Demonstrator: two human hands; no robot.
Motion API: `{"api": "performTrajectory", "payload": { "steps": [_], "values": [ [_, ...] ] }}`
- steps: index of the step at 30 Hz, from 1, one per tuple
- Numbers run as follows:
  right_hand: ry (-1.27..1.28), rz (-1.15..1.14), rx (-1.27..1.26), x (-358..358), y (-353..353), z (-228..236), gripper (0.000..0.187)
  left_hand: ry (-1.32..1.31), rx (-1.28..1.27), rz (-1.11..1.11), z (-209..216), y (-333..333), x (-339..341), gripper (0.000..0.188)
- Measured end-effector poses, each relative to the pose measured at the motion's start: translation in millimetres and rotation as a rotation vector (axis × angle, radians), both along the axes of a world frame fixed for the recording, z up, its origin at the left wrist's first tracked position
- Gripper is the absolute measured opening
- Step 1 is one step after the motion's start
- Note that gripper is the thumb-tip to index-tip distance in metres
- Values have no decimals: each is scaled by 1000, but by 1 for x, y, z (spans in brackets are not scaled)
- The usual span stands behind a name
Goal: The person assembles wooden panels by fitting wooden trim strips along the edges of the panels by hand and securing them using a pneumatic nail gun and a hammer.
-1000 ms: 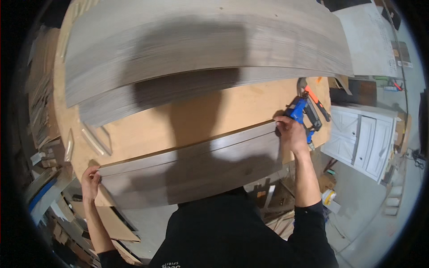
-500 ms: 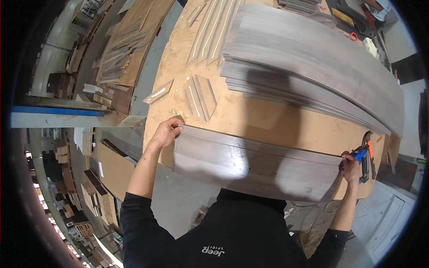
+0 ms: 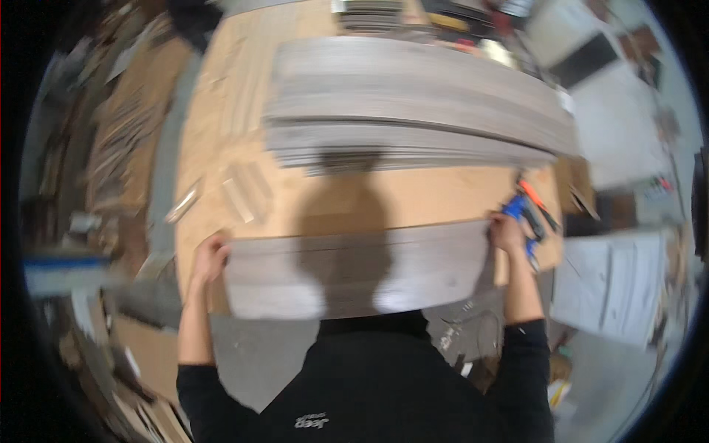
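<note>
A long grey wood-look panel (image 3: 258,277) lies across the table's near edge, its near side reaching over the edge. A faint seam runs along its far side; blur hides finer detail. My left hand (image 3: 213,255) has its fingers closed at the panel's left end, by the far corner. At the right end, my right hand (image 3: 507,232) is closed on the opposite far corner. Just beyond the right hand lie a blue hand tool (image 3: 514,205) and an orange-and-black tool (image 3: 538,196). My shadow falls over the panel's middle.
A tall stack of grey panels (image 3: 413,81) fills the far part of the tan table (image 3: 428,193). Short strips with glue lines (image 3: 247,192) lie at the left, and longer strips (image 3: 247,81) behind them. Another workbench (image 3: 122,162) stands at the far left.
The whole view has turned and blurred, shifting the table leftward in the picture. Both hands stay at the panel's ends, and the panel now looks more level across the picture.
</note>
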State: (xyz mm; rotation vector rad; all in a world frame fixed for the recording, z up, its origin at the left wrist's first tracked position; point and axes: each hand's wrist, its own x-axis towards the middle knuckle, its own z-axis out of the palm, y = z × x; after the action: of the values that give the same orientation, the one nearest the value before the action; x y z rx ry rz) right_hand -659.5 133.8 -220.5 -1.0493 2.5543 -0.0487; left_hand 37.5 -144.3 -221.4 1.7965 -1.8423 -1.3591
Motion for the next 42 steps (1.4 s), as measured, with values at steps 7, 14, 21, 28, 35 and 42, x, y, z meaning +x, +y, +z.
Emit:
{"api": "performTrajectory", "payload": {
  "steps": [7, 14, 21, 28, 35, 42],
  "values": [
    [-312, -309, -348, 16, 46, -16, 22, 136, 47, 128, -8, 20, 27, 4],
    [-625, -498, -460, 19, 45, -9, 7, 126, 259, 186, -5, 23, 31, 14],
    [-516, -504, -455, 14, 55, -27, 11, 91, 227, 154, 3, 24, 21, 16],
    [-466, -393, -369, 48, 87, 7, 13, 112, 137, 122, -12, 61, 55, 14],
    [-467, -421, -382, 41, 126, -26, 15, 74, 151, 98, -10, 65, 49, 17],
    [-387, -420, -308, 42, 121, -20, 16, 52, 123, 104, -12, 60, 45, 16]
  ]
}}
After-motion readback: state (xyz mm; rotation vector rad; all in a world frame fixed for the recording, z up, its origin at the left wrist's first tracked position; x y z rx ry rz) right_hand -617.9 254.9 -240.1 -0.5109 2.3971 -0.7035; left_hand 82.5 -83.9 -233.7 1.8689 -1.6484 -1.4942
